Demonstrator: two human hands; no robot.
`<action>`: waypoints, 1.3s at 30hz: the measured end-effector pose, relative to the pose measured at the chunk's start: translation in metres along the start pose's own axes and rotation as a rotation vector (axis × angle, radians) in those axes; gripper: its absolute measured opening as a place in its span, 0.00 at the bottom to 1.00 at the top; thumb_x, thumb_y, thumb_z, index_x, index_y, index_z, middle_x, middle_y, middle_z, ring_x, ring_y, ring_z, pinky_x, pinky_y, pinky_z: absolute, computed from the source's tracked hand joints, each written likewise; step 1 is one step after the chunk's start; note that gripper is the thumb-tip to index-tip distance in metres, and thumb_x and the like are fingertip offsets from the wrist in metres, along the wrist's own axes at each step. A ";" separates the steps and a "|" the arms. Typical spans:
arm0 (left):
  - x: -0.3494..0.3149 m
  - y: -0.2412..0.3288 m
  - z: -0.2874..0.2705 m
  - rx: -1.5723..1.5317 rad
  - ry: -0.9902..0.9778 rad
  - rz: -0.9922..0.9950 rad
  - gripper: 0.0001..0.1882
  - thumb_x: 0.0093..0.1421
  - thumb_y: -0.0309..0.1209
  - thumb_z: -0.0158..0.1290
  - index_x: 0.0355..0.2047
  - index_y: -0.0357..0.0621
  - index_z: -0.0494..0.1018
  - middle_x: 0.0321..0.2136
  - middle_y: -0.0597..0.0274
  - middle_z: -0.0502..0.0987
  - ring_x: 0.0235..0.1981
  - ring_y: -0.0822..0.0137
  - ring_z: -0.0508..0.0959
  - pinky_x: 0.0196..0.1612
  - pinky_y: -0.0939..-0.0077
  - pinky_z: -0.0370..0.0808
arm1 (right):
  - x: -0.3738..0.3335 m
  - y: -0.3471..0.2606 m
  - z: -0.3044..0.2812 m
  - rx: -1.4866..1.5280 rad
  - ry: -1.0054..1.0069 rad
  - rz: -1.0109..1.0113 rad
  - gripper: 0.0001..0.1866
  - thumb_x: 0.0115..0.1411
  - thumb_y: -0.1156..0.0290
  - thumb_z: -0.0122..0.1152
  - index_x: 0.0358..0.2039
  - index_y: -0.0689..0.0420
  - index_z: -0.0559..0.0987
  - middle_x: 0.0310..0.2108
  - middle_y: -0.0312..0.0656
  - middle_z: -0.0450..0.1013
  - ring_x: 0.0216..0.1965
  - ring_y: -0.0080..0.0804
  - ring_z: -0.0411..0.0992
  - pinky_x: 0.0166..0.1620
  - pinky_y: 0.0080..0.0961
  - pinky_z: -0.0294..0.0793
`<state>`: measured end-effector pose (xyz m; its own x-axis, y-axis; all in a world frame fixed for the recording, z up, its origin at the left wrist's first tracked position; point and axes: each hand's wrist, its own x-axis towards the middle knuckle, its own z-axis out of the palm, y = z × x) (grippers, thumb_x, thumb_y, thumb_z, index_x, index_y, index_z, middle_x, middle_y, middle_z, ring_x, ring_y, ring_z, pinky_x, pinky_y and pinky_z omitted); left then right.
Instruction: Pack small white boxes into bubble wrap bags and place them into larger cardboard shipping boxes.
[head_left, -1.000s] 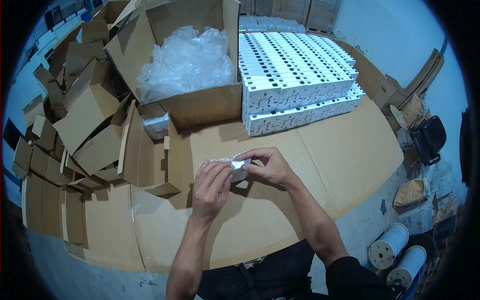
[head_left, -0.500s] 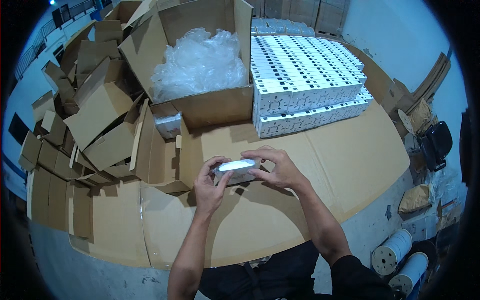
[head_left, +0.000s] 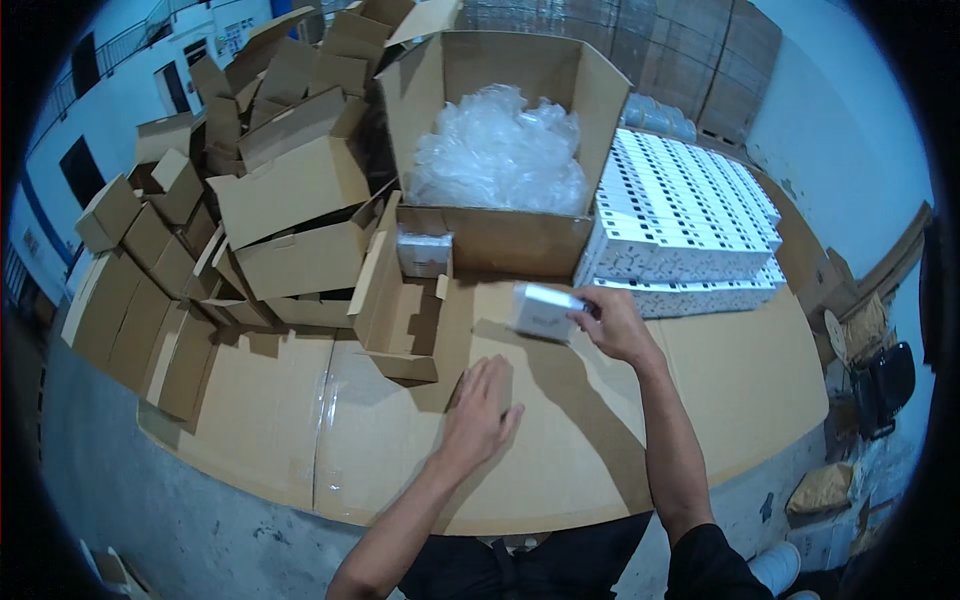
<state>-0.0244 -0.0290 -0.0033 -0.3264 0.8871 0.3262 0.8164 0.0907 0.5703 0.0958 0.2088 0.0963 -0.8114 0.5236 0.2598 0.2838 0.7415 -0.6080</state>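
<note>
My right hand is closed around the right end of a small, flat white box in shiny clear wrap. My thumb and fingers pinch just that end, I think because it is thin enough to grip there, and the rest sticks out to the left. The small box is in the middle, near the stack, and it looks lifted, as its shadow falls nearer to me.

My left hand holds nothing. It is wide, thumb out and palm down, low over the flat brown cardboard sheet. I cannot tell if it touches.

To its left is a long, open brown cardboard box. Its open top faces up, so I can see a wrapped white packet at its far end. Behind is a big brown cardboard box, whose tall walls seem to keep the heap of crinkly clear plastic bags from spilling. On the far right, white printed boxes sit in tight rows, maybe so they stay neat.
</note>
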 end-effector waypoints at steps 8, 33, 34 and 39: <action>-0.023 0.021 -0.013 0.307 -0.096 0.016 0.37 0.67 0.48 0.51 0.67 0.33 0.60 0.69 0.45 0.60 0.70 0.46 0.57 0.70 0.45 0.55 | 0.091 -0.025 0.072 0.784 0.193 -0.134 0.11 0.66 0.81 0.57 0.49 0.67 0.75 0.39 0.45 0.79 0.39 0.27 0.79 0.42 0.24 0.83; -0.015 0.023 -0.017 0.242 -0.155 -0.041 0.38 0.66 0.48 0.50 0.68 0.33 0.59 0.70 0.46 0.58 0.72 0.46 0.54 0.72 0.46 0.51 | 0.158 -0.073 0.130 -0.158 0.085 -0.387 0.12 0.56 0.82 0.59 0.42 0.64 0.74 0.38 0.58 0.71 0.44 0.61 0.73 0.48 0.50 0.76; -0.015 0.022 -0.016 0.242 -0.157 -0.040 0.38 0.66 0.48 0.50 0.68 0.33 0.59 0.70 0.46 0.58 0.72 0.46 0.54 0.72 0.46 0.51 | 0.157 -0.074 0.131 -0.157 0.085 -0.386 0.12 0.56 0.82 0.59 0.42 0.64 0.74 0.38 0.58 0.71 0.44 0.61 0.73 0.48 0.50 0.76; -0.019 0.019 -0.018 0.253 -0.174 -0.070 0.39 0.66 0.48 0.50 0.68 0.34 0.58 0.71 0.46 0.57 0.72 0.45 0.54 0.72 0.47 0.51 | 0.155 -0.085 0.141 -0.122 0.119 -0.396 0.10 0.53 0.81 0.59 0.37 0.63 0.77 0.39 0.57 0.72 0.42 0.59 0.75 0.47 0.51 0.77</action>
<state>-0.0108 -0.0524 0.0149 -0.3175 0.9369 0.1462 0.8945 0.2447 0.3742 -0.1265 0.1678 0.0822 -0.8076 0.2283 0.5438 0.0270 0.9354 -0.3526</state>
